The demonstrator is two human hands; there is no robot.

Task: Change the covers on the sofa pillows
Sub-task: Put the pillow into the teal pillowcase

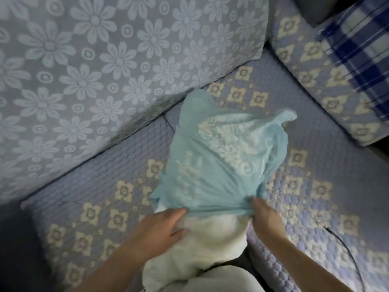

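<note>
A white pillow [210, 239] lies on the sofa seat [101, 180], its far half inside a light teal cover [214, 161] with a white swirl pattern. The cover's open edge runs across the pillow's middle. My left hand [166, 226] grips that edge on the left side, fingers tucked under the cloth against the pillow. My right hand [263, 216] pinches the same edge on the right side. The cover's far corners hang loose and crumpled.
A flower-patterned back cushion [105, 66] stands along the left. A quilted armrest [311, 76] runs at the right with a blue plaid cloth [362, 49] on it. A thin black cable [345, 247] lies on the seat at the right.
</note>
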